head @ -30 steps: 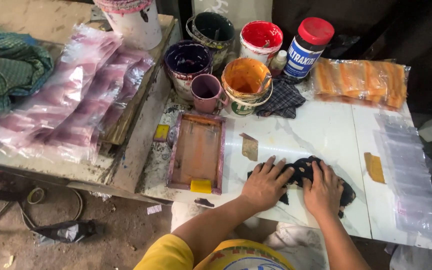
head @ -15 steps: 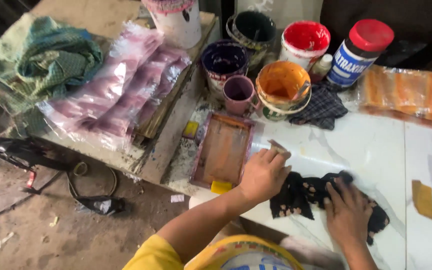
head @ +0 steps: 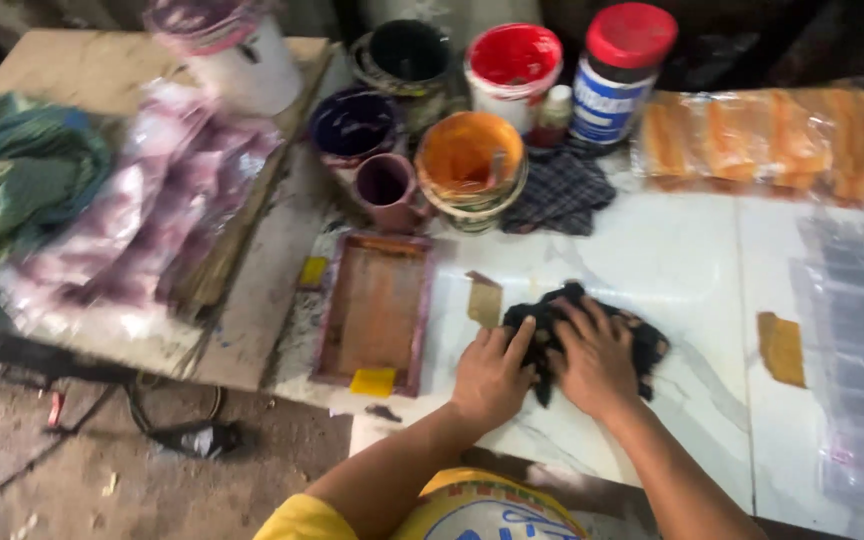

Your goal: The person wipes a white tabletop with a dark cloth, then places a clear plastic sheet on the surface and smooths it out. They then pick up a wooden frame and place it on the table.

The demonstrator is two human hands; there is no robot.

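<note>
Cloth (head: 592,325), dark and bunched, lies on the white table (head: 692,260) beside the tray (head: 374,310); we press our left hand (head: 492,375) and right hand (head: 597,362) flat on it, side by side.

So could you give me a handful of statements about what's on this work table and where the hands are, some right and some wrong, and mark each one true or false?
1. Both hands press on the dark cloth. True: the left hand and right hand lie on it.
2. The orange paint pot stands beside the small purple cup. True.
3. The wooden frame lies to the right of the hands. False: it lies to their left.
4. The jar has a green lid. False: its lid is red.
</note>
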